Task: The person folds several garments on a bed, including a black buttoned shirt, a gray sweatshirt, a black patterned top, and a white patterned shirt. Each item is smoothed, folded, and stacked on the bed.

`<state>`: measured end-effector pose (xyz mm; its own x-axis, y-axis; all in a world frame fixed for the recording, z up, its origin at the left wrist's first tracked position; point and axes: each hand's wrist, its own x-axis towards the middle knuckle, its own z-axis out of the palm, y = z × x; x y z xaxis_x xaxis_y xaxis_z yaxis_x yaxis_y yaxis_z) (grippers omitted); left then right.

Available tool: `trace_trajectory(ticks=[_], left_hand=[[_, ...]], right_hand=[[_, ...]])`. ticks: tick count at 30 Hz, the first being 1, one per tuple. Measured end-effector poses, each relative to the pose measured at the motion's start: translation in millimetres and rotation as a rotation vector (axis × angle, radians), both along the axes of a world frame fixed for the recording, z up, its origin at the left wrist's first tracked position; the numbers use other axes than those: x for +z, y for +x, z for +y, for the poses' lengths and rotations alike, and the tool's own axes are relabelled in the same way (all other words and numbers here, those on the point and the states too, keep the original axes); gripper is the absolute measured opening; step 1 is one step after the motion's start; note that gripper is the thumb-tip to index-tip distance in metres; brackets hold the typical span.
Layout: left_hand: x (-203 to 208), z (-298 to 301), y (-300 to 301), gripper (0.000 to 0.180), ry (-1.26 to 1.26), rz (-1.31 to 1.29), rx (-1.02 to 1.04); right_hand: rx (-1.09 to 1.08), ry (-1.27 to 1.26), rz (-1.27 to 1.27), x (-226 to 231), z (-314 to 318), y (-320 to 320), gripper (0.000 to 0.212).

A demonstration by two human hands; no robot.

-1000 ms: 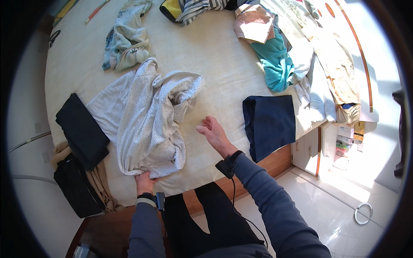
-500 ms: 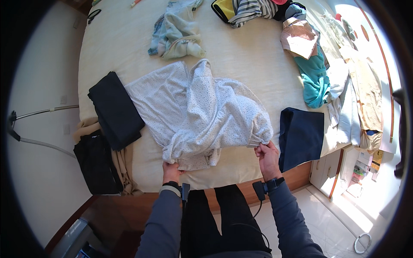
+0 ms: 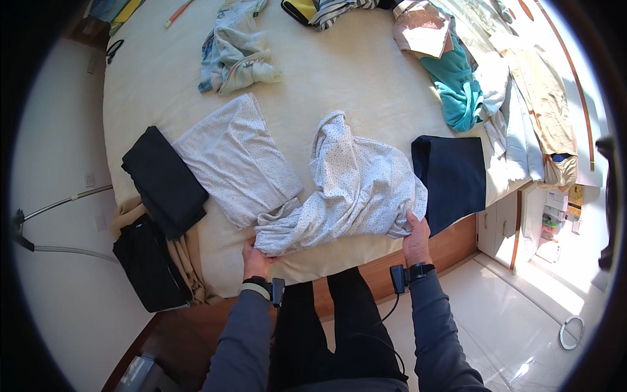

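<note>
A white garment point(image 3: 356, 189) with small dots lies bunched along the near side of the bed. My left hand point(image 3: 257, 260) is closed on its near left corner. At its near right edge, my right hand point(image 3: 417, 240) pinches the cloth between thumb and fingers. Stretched between both hands, the near edge runs fairly straight, while the far part stays rumpled. To the left a flat panel of the same dotted cloth point(image 3: 235, 157) is spread out; whether it joins the bunched part is hard to see. The garment's exact kind is unclear.
Folded black clothes point(image 3: 163, 183) lie left, with more black trousers point(image 3: 149, 264) over beige cloth point(image 3: 189, 261). A folded navy garment point(image 3: 450, 176) touches the dotted cloth's right side. Farther off are a pale green garment point(image 3: 241, 59), a teal garment point(image 3: 454, 91) and scissors point(image 3: 114, 49).
The bunched part has shifted right, toward the navy garment, and come away from the flat panel on the left. Both hands keep hold of its near edge. The whole view has shifted slightly.
</note>
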<state>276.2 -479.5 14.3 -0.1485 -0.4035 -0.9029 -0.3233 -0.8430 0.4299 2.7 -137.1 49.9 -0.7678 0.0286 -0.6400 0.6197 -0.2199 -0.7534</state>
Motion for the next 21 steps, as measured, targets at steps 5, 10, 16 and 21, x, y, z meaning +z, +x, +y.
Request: trace_trajectory(ticks=[5,10,16,21], left_hand=[[20.3,-8.2,85.8,0.050,-0.068,0.144,-0.301],[76.2,-48.9,174.9,0.078,0.040,-0.272,-0.691],[87.1,-55.7,59.8,0.076,-0.580,-0.114,-0.990],[38.9,-32.4,-156.1,0.086,-0.729,0.290,-1.080]], right_hand=[[-0.022,-0.129,0.052,38.9,9.1,10.6,0.040],[0.112,0.172,-0.137,32.1,45.1,58.2,0.034],[-0.053,0.088,0.082,-0.9,16.9,71.9,0.041],[0.180,-0.100,-0.074,31.3,-14.7,51.8,0.034]])
